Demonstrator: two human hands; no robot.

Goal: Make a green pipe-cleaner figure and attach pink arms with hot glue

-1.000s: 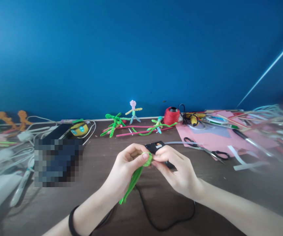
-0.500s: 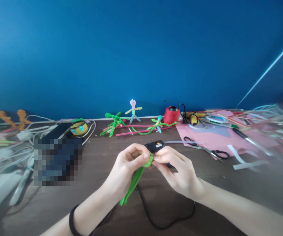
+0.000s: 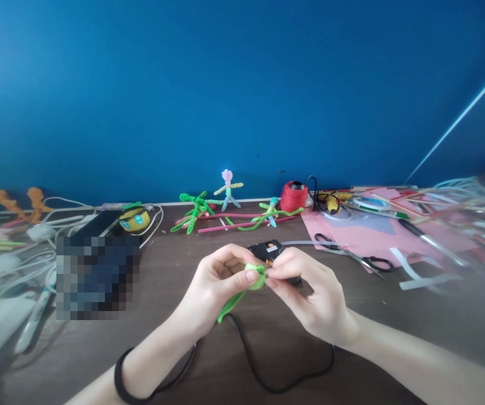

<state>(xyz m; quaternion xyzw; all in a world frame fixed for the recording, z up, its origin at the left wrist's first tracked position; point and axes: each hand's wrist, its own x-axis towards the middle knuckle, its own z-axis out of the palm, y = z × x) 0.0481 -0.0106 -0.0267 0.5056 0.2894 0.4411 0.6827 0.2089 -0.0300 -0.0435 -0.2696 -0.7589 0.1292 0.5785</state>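
Between my two hands is a bunch of green pipe cleaners [image 3: 256, 280], coiled at the top, with straight ends hanging down to the lower left. My left hand [image 3: 221, 284] pinches the coiled part between thumb and fingers. From the other side, my right hand [image 3: 305, 287] closes its thumb and fingertips at the right edge of the coil. Just behind the hands lies a black device [image 3: 265, 251] with a light label, partly covered by my right hand. A black cord [image 3: 268, 388] loops on the table below them.
Pipe-cleaner figures [image 3: 194, 211] and loose pink pipe cleaners [image 3: 225, 224] lie near the blue wall. A red thread spool [image 3: 293, 197], scissors [image 3: 352, 256] and pink paper [image 3: 327, 230] are to the right. White cables [image 3: 48, 225] and a yellow item [image 3: 135, 219] are on the left.
The coil has turned between my fingers, and its rounded face shows more. The hanging green ends have swung up and look shorter. Both hands keep nearly the same place.
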